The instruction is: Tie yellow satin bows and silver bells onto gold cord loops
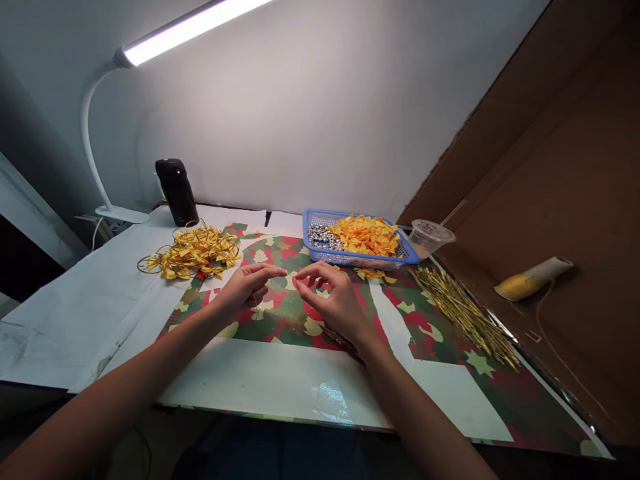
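Observation:
My left hand (249, 283) is over the middle of the patterned paper, closed, with thumb and index finger pressed together. A thin, wire-like line shows just below its curled fingers, too fine to name. Facing it, my right hand (330, 293) is closed in a pinch, its fingertips almost meeting the left ones. Whatever lies between the fingertips is too small to make out. Under the right wrist lies a dark, slim tool (340, 339), partly hidden. To the left of my hands is a pile of yellow bows on looped wire (200, 252).
Behind my right hand stands a blue basket (360, 261) with orange-yellow ribbon pieces (367, 235) and silver beads (324, 237). A clear plastic cup (431, 233) and a bundle of gold-green stems (465, 313) are at the right. A lamp (123, 213) and black device (177, 193) stand back left.

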`<state>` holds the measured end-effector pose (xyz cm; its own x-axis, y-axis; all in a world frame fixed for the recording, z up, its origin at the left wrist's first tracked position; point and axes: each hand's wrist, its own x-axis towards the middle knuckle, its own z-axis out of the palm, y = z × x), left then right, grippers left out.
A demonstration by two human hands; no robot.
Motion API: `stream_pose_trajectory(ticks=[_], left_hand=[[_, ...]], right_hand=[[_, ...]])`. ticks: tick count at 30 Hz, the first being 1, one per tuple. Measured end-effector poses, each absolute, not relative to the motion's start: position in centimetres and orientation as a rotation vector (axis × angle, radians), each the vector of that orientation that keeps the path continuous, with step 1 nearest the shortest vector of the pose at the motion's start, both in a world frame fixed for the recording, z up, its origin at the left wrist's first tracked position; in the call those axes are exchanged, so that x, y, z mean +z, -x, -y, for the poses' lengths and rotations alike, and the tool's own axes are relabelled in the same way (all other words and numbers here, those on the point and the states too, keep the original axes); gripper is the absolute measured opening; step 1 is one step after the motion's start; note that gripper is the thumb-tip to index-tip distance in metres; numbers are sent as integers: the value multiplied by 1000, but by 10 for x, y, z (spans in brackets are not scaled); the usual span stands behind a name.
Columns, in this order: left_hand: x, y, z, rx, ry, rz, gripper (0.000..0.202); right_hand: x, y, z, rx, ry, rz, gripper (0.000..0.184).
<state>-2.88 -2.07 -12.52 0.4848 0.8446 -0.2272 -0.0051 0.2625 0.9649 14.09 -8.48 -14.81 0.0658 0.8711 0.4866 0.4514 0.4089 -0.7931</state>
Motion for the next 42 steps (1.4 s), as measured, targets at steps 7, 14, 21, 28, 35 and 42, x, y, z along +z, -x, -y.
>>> stream_pose_trajectory(ticks=[7,14,21,28,35,42], left_hand=[[-126,28,21,695,-1168,-895,22],[-129,28,20,696,-1169,-885,23],[-131,29,18,703,-1149,-890,23],[-130,29,19,704,-1142,-895,23],[-129,28,18,699,-1141,-896,23],[-130,29,17,697,-1153,-885,24]], right_hand=[[-150,-140,84,469,1212,1574,4],[-152,-140,83,463,1199,1581,7],[-152,-141,83,466,1220,1570,5],[-153,-140,82,476,1214,1560,8],[-154,-139,82,475,1206,1553,9],[-153,-139,82,482,1205,1548,10]])
